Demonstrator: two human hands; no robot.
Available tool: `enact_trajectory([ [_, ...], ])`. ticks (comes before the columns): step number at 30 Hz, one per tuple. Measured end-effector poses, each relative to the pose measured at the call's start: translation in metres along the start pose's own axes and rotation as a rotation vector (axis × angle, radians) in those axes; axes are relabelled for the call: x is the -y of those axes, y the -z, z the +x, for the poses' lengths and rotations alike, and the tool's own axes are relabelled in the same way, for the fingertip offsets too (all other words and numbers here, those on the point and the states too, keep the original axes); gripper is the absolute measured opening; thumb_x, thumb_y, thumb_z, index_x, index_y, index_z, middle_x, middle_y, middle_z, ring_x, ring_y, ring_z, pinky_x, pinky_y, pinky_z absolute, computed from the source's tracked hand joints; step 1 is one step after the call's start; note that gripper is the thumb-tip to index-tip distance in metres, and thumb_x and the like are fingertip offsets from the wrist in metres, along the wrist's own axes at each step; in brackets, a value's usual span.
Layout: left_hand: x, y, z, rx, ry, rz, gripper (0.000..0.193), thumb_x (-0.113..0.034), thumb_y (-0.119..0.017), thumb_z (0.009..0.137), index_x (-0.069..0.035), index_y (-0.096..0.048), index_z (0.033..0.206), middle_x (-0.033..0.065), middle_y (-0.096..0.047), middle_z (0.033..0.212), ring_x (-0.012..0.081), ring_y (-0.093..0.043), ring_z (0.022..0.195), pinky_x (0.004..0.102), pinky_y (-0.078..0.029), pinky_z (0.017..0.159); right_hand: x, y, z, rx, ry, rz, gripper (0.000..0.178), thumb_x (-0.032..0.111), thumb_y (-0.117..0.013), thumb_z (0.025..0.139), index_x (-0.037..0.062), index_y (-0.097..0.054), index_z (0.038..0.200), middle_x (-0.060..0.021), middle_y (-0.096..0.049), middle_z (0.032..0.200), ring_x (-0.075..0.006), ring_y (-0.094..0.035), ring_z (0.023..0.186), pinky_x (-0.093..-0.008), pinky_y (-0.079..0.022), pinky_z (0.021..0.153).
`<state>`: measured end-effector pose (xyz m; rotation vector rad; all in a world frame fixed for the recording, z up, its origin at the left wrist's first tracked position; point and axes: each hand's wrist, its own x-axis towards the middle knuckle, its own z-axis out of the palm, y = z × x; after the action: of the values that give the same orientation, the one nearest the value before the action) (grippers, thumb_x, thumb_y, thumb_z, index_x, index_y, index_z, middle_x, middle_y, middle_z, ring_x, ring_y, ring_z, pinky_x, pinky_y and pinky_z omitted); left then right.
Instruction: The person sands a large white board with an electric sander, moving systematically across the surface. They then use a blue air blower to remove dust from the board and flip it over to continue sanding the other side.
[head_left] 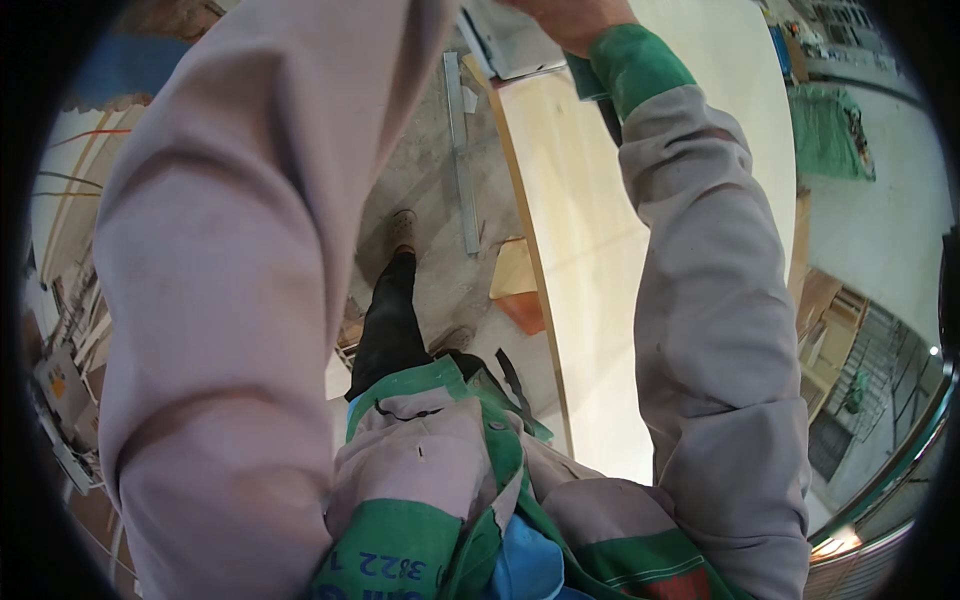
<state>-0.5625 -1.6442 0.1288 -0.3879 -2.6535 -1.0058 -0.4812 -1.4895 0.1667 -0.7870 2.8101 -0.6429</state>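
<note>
While the pale board runs lengthwise beneath the nearer right arm, I see a grey-white boxy thing at the board's far-left edge, beside the right hand, whose grip I cannot tell, the left hand being out of view.

Head cam, fisheye, facing dn, close.
</note>
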Motion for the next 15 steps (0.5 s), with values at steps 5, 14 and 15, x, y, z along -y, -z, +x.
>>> enact_trajectory([
  [5, -0.102, -0.022, -0.086, 0.341, 0.266, -0.184, 0.094, -0.075, -0.031, 0.103, 0.006, -0.078, 0.098, 0.0273, -0.074, 0.107, 0.0376, -0.069, 0.103, 0.0466, -0.046, 0.103, -0.003, -0.003, -0.154, 0.014, -0.179, -0.024, 0.089, 0.025, -0.076, 0.087, 0.0039, -0.027, 0.158, -0.0313, -0.069, 0.118, -0.0486, -0.065, 0.113, -0.0517, -0.052, 0.098],
  [14, -0.379, -0.133, -0.289, 0.685, -0.074, -0.293, 0.074, -0.071, -0.04, 0.101, -0.011, -0.082, 0.107, 0.0158, -0.078, 0.109, 0.0345, -0.071, 0.11, 0.0441, -0.052, 0.102, -0.023, 0.009, -0.523, -0.123, -0.482, 0.211, 0.075, 0.017, -0.071, 0.09, 0.0073, -0.035, 0.154, -0.0298, -0.059, 0.129, -0.0535, -0.062, 0.11, -0.0548, -0.054, 0.088],
  [15, -0.418, -0.151, -0.317, 0.781, 0.002, -0.339, 0.071, -0.069, -0.041, 0.102, -0.011, -0.081, 0.108, 0.0171, -0.077, 0.109, 0.0352, -0.071, 0.111, 0.0447, -0.052, 0.103, -0.024, 0.011, -0.568, -0.16, -0.519, 0.237, 0.072, 0.016, -0.073, 0.089, 0.0057, -0.039, 0.152, -0.0293, -0.059, 0.13, -0.0525, -0.062, 0.112, -0.0533, -0.054, 0.09],
])
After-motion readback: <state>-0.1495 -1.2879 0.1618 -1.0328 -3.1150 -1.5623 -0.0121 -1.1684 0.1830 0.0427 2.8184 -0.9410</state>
